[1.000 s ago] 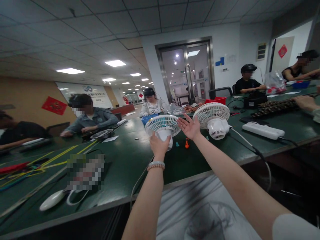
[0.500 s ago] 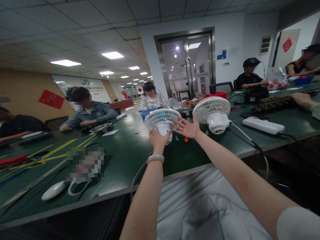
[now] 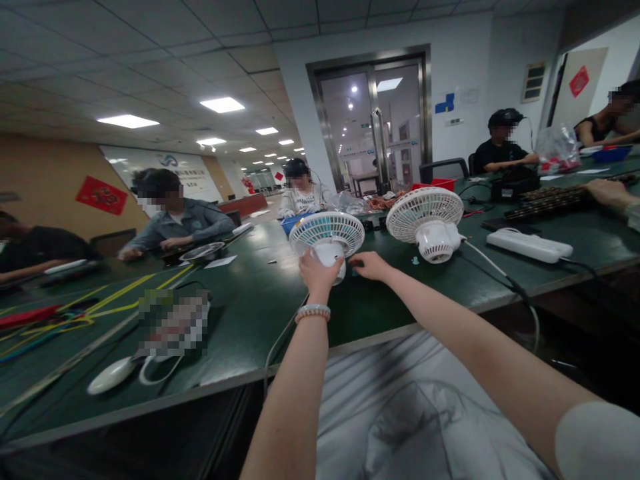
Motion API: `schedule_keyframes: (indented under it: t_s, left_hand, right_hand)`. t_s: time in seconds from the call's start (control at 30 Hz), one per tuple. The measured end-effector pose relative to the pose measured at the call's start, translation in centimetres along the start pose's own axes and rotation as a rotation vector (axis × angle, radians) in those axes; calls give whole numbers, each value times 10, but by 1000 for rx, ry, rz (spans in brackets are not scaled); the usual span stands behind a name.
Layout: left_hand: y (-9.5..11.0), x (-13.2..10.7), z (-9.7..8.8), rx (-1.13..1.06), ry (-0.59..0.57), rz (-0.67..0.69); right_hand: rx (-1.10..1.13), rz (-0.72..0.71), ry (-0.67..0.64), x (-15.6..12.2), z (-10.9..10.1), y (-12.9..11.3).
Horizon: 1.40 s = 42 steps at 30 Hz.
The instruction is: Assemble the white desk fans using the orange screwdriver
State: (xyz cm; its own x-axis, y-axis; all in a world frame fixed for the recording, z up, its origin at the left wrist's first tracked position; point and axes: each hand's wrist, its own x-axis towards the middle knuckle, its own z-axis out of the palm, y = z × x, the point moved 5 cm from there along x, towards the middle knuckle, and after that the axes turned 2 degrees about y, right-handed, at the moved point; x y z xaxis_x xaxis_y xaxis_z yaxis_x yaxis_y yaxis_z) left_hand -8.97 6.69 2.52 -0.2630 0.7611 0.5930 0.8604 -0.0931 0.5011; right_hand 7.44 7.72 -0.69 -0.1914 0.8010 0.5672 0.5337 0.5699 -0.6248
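Observation:
A white fan (image 3: 327, 233) stands in front of me with its rear toward me. My left hand (image 3: 320, 273) is wrapped round the housing behind its grille. Just right of that fan, low over the table, my right hand (image 3: 374, 266) has its fingers curled together; what they hold, if anything, is hidden. A small teal piece (image 3: 355, 271) shows partly at those fingertips. Farther right a second white fan (image 3: 425, 217) stands apart from both hands, a small teal piece (image 3: 415, 261) lying by its base.
A white power strip (image 3: 529, 247) lies to the right, with a cable (image 3: 487, 262) running from the second fan. At left are a pixelated bundle (image 3: 175, 320) and yellow straps (image 3: 123, 298). Several people sit around the green table (image 3: 240, 333).
My right hand has gone from open and spread to curled, moving slightly down and left beside the fan. The orange piece seen below it is no longer visible. My left hand keeps its hold.

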Motion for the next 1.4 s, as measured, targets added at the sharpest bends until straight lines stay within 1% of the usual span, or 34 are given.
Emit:
schedule_keyframes:
  t_s: [0.03,0.1,0.2,0.33,0.43,0.57,0.67,0.83,0.93,1.17,1.4]
  left_hand:
    - [0,0,0,0,5,6]
    - [-1,0,1,3,10,11]
    - [0,0,1,2,-1,4]
    - [2,-1,-2,0,-17,-6]
    - [3,-2,-2,-5,-31,-15]
    - [2,-1,-1,14,-21,-9]
    - [1,1,0,36,-23,-5]
    - [3,1,0,43,-34,11]
    - [6,-2,-1,55,-38,9]
    - [14,-10,-3,77,-48,14]
    - [13,-9,-2,38,-58,8]
  right_hand:
    - [-80,-34,-37,-1,3,-1]
    - [-162,-48,-91,-3,5,1]
    - [-176,-22,-137,-3,6,4]
    - [-197,8,-137,-2,5,6]
    - [-208,1,-139,-2,5,6]
    - [-191,8,-137,-1,5,9]
    - [-188,-7,-94,0,2,7]
    - [-187,-3,93,2,-10,1]
    - [-193,-9,159,3,-15,-2]
    - [-153,-44,245,2,-20,-9]
    - [-87,-96,243,0,-20,-18]
